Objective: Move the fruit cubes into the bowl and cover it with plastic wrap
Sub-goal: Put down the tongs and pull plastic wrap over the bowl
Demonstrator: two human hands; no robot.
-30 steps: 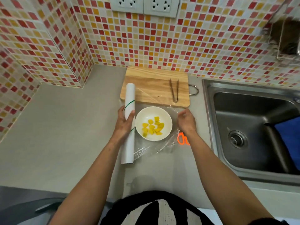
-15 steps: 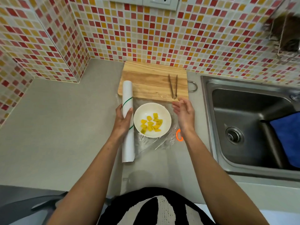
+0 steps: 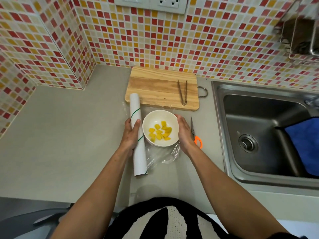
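The fruit cubes [image 3: 160,133] are already sitting in the white bowl [image 3: 170,118], which is lying just at 6 o'clock of the cutting board [image 3: 155,87], so the moving appears done and the covering is under way: plastic wrap [image 3: 164,156] is trailing crumpled at the bowl's 6 o'clock, still joined to the roll [image 3: 138,152] and seemingly not yet cut. The left hand [image 3: 129,135] is gripping the roll at the bowl's 9 o'clock, fingers curled around it. The right hand [image 3: 184,131] is cupping the bowl's 3 o'clock side, apparently pressing film against it, with scissors [image 3: 196,135] lying just beyond and tongs [image 3: 182,92] resting on the board.
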